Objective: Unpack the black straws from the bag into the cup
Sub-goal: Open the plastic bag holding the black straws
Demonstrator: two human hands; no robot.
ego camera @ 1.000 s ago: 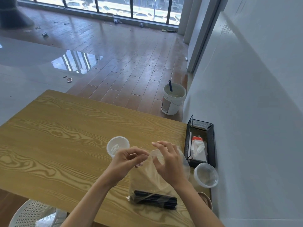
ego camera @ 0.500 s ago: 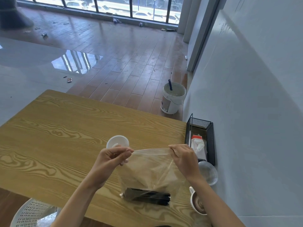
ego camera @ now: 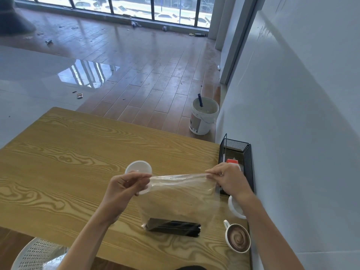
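While left hand (ego camera: pixel 124 187) half-hides cup (ego camera: pixel 138 168), bag (ego camera: pixel 179 197) translucent

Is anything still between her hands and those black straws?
Yes, the clear bag. The left hand and right hand pinch its top edge, while the black straws lie inside at its bottom.

Clear glossy plastic bag (ego camera: pixel 181 193), matt black straws (ego camera: pixel 173 227), grained wood table (ego camera: pixel 68 162).
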